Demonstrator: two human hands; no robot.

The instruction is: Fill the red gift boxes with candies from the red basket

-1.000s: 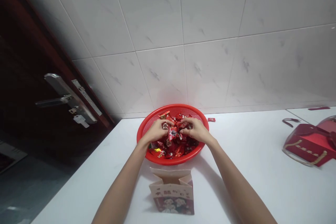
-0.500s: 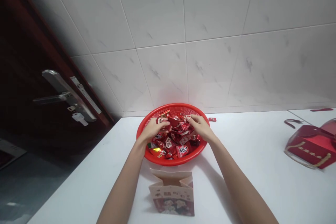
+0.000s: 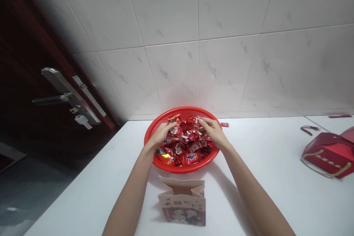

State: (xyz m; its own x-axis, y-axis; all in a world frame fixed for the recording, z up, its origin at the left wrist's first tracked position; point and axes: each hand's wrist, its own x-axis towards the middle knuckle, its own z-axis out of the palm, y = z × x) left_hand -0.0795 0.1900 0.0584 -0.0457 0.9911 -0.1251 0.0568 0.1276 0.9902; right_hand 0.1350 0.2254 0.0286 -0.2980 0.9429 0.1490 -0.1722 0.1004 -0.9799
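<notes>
A red plastic colander [image 3: 179,170] holds many candies in shiny red wrappers [image 3: 193,156]. My left hand [image 3: 160,135] reaches in over its left side, thumb above and fingers below a red wrapped candy [image 3: 175,130]. From the right, my right hand [image 3: 212,132] curls round a pale-patterned red candy [image 3: 198,121] near the colander's back. Some of its fingertips are hidden among the wrappers. In front of the colander, between my forearms, a small paper gift bag [image 3: 184,206] stands with its top open and cartoon figures on its front.
On the right of the white table [image 3: 265,162] lies a dark red gift box [image 3: 329,155] with a gold cord. Near it is a dark red strap [image 3: 309,129]. A small red packet [image 3: 225,124] lies behind the colander. Tiled wall behind; door handle [image 3: 55,99] at left.
Both hands stay in the colander and have parted slightly. Candies between them have shifted, and more of the candy at my left fingers shows. The view has tilted a little.
</notes>
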